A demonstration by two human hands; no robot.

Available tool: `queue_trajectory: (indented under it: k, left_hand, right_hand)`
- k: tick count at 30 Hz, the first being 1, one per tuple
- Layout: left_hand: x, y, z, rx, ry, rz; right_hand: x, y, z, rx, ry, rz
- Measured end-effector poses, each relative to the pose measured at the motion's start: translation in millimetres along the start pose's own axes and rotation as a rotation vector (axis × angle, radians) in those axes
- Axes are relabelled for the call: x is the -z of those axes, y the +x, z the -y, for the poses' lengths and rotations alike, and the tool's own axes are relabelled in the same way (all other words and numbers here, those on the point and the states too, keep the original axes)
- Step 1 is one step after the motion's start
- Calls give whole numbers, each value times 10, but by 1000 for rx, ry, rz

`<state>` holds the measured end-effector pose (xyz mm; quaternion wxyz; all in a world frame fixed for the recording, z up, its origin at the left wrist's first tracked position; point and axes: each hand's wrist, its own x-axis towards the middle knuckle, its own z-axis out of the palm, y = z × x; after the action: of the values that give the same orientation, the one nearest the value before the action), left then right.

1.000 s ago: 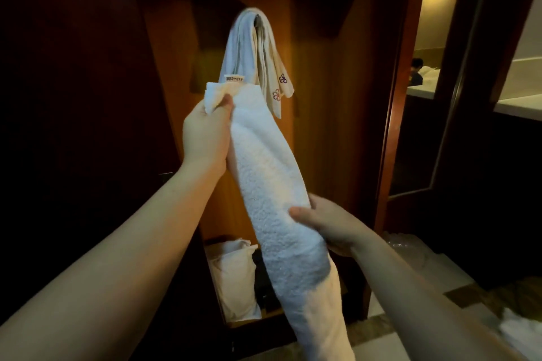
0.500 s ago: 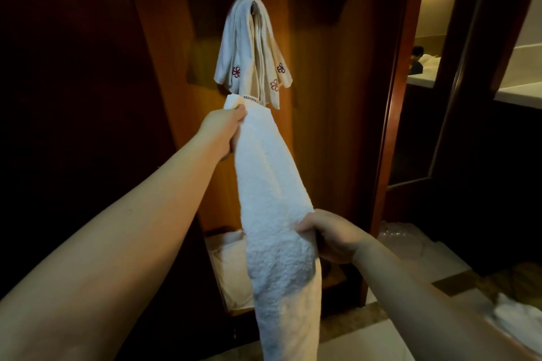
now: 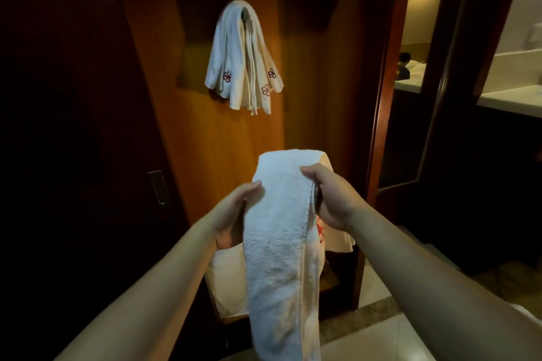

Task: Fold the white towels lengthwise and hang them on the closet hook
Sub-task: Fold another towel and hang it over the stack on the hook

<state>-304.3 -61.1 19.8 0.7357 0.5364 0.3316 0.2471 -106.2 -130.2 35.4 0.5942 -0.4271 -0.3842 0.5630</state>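
We hold the folded towel doubled over at chest height, below the closet hook. Our left hand pinches its left edge; our right hand grips the right edge, fingers curled round the layers, likely to keep the long fold aligned. Hung towels already drape the hook, well above ours.

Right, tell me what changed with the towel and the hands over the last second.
The left hand came down from near the hook and now grips the folded towel level with the right hand. The towel, earlier stretched upward, is now doubled over both hands, well below the hook. Unchanged: the right hand's grip, and the hung towels.
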Motion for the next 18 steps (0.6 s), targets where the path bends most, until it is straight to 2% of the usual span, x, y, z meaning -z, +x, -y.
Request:
queue_trajectory:
  k: [6, 9, 12, 15, 18]
  left_hand:
    - [36, -53, -24, -3, 106, 130]
    - [-9, -66, -99, -99, 183, 78]
    - [-77, -114, -160, -125, 271, 48]
    - [-160, -158, -174, -165, 432, -156]
    - [-220, -149, -76, -298, 643, -531]
  right_hand:
    - [-85, 18, 147, 39, 20, 52]
    - [-94, -4, 115, 27, 66, 107]
    - [-94, 1, 9, -100, 70, 192]
    - [-101, 58, 3, -135, -7, 162]
    - [-163, 118, 40, -103, 5, 116]
